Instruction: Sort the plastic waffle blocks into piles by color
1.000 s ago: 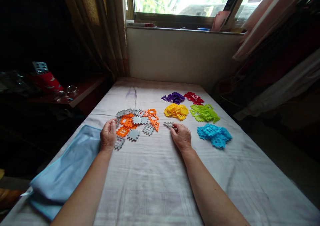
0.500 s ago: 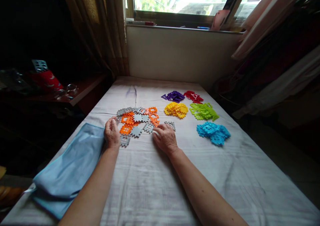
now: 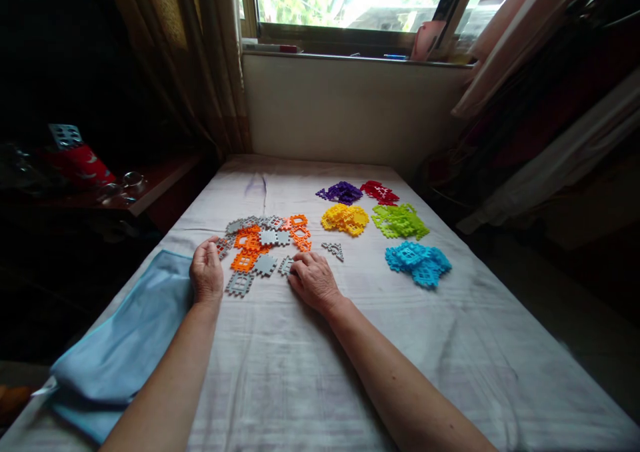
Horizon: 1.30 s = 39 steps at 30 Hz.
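Note:
Orange pieces [image 3: 245, 261] and grey pieces [image 3: 240, 283] lie mixed in a loose heap on the cloth-covered surface. At the heap's left edge is my left hand [image 3: 207, 271], fingers curled together; what they hold, if anything, is hidden. My right hand [image 3: 313, 279] rests at the heap's right side, its bent fingers over a grey window-like piece [image 3: 286, 265] and partly covering it. A grey triangular piece [image 3: 334, 249] lies apart, just beyond my right hand. Sorted piles sit further right: purple [image 3: 341, 193], red [image 3: 380, 193], yellow [image 3: 345, 219], green [image 3: 401, 221] and blue [image 3: 419, 263].
A light blue cloth bag [image 3: 130, 339] lies on the left of the surface. Beyond the left edge, a dark side table [image 3: 165, 179] carries a red container [image 3: 83, 165] and glasses [image 3: 123, 189]. A wall and window stand at the far end.
My right hand has moved left onto the grey window-like piece, leaving the triangular piece uncovered. My left hand has shifted slightly outward from the heap. The view has turned a little to the right.

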Available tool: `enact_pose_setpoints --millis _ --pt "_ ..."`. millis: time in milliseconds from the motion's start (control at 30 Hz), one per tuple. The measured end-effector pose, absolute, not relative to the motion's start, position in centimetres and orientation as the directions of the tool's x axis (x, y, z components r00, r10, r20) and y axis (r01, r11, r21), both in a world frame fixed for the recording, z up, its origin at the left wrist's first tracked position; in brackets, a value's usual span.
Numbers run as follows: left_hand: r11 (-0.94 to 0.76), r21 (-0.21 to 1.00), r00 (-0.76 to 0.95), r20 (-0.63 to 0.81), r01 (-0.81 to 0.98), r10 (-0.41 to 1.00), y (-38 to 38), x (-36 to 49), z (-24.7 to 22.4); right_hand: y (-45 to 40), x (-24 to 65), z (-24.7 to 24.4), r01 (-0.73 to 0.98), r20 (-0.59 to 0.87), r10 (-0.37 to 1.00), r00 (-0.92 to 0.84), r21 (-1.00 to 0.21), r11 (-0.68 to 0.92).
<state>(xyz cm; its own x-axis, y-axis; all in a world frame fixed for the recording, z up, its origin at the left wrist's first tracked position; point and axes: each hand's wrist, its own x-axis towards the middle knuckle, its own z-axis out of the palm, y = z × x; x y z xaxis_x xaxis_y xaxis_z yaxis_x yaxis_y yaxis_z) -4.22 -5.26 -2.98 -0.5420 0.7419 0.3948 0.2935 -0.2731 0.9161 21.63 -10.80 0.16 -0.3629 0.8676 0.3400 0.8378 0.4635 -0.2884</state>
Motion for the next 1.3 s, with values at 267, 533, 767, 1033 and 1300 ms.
enact_pose_setpoints --millis 267,533,767,1033,1300 --pt "-0.256 0.924 -0.532 0.374 0.285 0.760 -5.4 -4.0 -2.8 -11.0 22.2 0.2 0.809 0.396 0.835 -0.381 -0.294 0.509" --pt "-0.241 0.931 -0.535 0.355 0.273 0.766 -5.7 -3.8 -2.3 -9.3 26.4 0.9 0.875 0.477 0.875 0.084 -0.455 0.164" --pt "-0.248 0.925 -0.524 0.368 0.287 0.768 -5.7 -3.8 -2.4 -8.4 31.7 0.6 0.784 0.245 0.840 0.483 -0.549 -0.290" --pt "-0.246 0.924 -0.530 0.370 0.292 0.763 -5.7 -3.7 -2.4 -8.3 33.0 0.0 0.797 0.223 0.832 0.507 -0.489 -0.355" --pt "-0.246 0.912 -0.526 0.392 0.327 0.755 -5.8 -3.8 -2.3 -8.3 33.1 -0.9 0.876 0.400 0.833 0.381 -0.446 -0.186"
